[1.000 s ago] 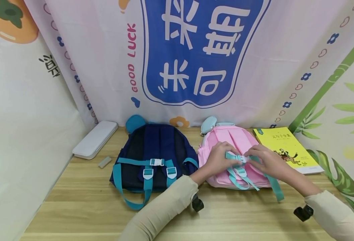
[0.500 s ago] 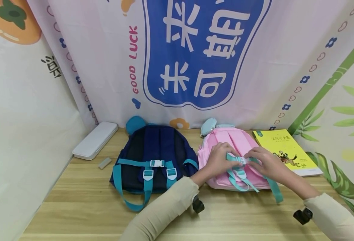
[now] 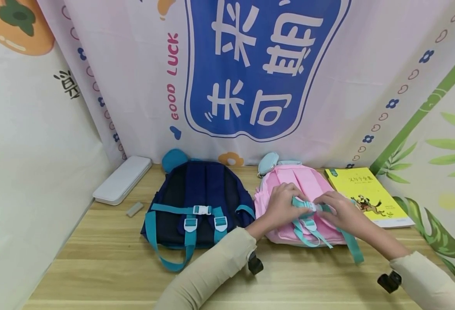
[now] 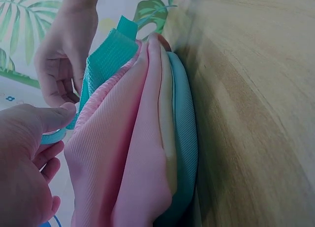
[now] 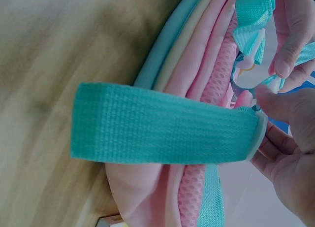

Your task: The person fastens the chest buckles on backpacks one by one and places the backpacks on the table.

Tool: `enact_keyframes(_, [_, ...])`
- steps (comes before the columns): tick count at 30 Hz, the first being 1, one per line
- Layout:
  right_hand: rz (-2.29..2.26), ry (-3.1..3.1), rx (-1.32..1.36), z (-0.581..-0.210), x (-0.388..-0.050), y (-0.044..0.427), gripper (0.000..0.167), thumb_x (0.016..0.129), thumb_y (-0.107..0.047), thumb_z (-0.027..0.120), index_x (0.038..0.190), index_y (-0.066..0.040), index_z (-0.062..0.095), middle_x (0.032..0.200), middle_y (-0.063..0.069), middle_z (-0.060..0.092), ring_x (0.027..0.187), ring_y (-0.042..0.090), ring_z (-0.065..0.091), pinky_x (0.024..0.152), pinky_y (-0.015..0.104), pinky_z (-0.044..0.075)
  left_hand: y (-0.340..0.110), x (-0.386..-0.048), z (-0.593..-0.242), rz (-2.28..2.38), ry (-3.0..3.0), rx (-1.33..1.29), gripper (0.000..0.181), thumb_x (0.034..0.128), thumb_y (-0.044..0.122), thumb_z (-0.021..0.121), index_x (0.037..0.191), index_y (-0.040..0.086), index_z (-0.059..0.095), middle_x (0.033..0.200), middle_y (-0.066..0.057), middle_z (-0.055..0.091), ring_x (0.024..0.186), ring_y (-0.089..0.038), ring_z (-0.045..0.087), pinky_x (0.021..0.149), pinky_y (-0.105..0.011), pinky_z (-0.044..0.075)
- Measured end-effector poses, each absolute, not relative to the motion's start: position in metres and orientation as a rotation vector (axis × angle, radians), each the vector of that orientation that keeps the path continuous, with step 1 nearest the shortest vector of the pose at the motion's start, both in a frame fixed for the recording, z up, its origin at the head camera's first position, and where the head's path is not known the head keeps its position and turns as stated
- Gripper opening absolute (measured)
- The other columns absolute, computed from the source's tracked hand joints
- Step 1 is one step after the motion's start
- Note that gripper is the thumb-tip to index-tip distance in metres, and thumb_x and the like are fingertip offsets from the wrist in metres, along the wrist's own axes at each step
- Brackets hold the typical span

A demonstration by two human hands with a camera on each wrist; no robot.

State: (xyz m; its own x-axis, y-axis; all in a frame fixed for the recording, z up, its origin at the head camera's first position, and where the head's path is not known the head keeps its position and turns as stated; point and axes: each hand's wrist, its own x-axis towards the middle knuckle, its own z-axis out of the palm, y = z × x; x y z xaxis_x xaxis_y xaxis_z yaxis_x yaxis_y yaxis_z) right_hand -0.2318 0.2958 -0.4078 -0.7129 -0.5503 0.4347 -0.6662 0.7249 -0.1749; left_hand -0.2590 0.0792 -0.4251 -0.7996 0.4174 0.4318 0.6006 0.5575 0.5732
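Observation:
A pink backpack (image 3: 308,176) lies with its shoulder-strap side up on the table. Over it, my left hand (image 3: 283,204) pinches the teal chest strap at one side of a white buckle (image 3: 311,206). From the other side my right hand (image 3: 343,211) pinches the buckle's end between thumb and fingers. The fingers partly cover the buckle, so I cannot tell whether its halves are fully joined. In the right wrist view a loose teal strap end (image 5: 162,123) hangs out over the table. A white strap adjuster (image 3: 309,223) sits just below the hands.
To the left lies a navy backpack (image 3: 205,185) with teal straps and a fastened white buckle (image 3: 202,210). A white case (image 3: 122,181) and a small grey block (image 3: 134,209) are farther left. A yellow book (image 3: 366,193) lies right of the pink backpack, near the curtain (image 3: 142,107).
Both hands stay at the buckle with hardly any movement. The head view has shifted slightly.

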Motion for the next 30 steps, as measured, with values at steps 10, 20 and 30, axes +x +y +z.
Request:
enact_keyframes(10, [0.394, -2.537, 0.974, -0.4086, -0.2308, 0.2967, 0.033, 0.074, 0.005, 0.084, 0.104, -0.006, 0.073, 0.101, 0.006, 0.069, 0.094, 0.024, 0.067, 0.078, 0.044, 0.059, 0.0777, -0.2601, -0.4241, -1.091, -2.537, -0.896, 0.026, 0.0789, 0.037, 0.088, 0.094, 0.019, 0.079, 0.095, 0.006, 0.067, 0.095, -0.007, 0.055, 0.099, -0.027, 0.04])
enact_keyframes(20, [0.33, -2.455, 1.019, -0.4054, -0.2312, 0.2975, 0.039, 0.071, 0.008, 0.086, 0.104, -0.008, 0.073, 0.101, 0.004, 0.065, 0.094, 0.021, 0.062, 0.075, 0.041, 0.058, 0.0754, -0.2613, -0.4231, -1.086, -2.498, -0.935, 0.024, 0.0784, 0.035, 0.089, 0.091, 0.019, 0.077, 0.094, 0.007, 0.065, 0.102, -0.01, 0.051, 0.108, -0.035, 0.034])
enact_keyframes(30, [0.342, -2.424, 1.033, -0.4044, -0.2321, 0.2962, 0.04, 0.071, 0.01, 0.084, 0.104, -0.009, 0.071, 0.101, 0.003, 0.062, 0.095, 0.02, 0.058, 0.074, 0.04, 0.055, 0.0754, -0.2625, -0.4242, -1.06, -2.488, -0.946, 0.024, 0.0798, 0.036, 0.088, 0.092, 0.02, 0.076, 0.094, 0.008, 0.064, 0.103, -0.01, 0.051, 0.109, -0.038, 0.032])
